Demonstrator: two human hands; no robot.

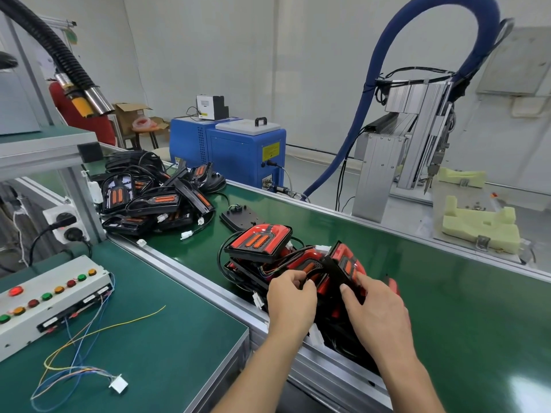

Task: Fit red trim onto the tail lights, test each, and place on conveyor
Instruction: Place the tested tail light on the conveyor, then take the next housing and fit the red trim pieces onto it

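Green belting of the conveyor [387, 263] runs across the bench, and at its near rail both hands work one tail light [346, 266]: the left hand [290, 299] pinches its dark edge, the right hand [375, 311] clamps its black strip under the thumb. Judging from that, trim is being seated; pressing evenly along the edge should serve best. Trimmed units [258, 242] lie just beyond on the conveyor, untrimmed black ones [155, 201] farther up, the button test box [50, 299] well left of it.

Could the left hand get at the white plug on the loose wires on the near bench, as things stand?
Probably not yet: the left hand is gripping a tail light on the conveyor. Nothing covers the white plug.
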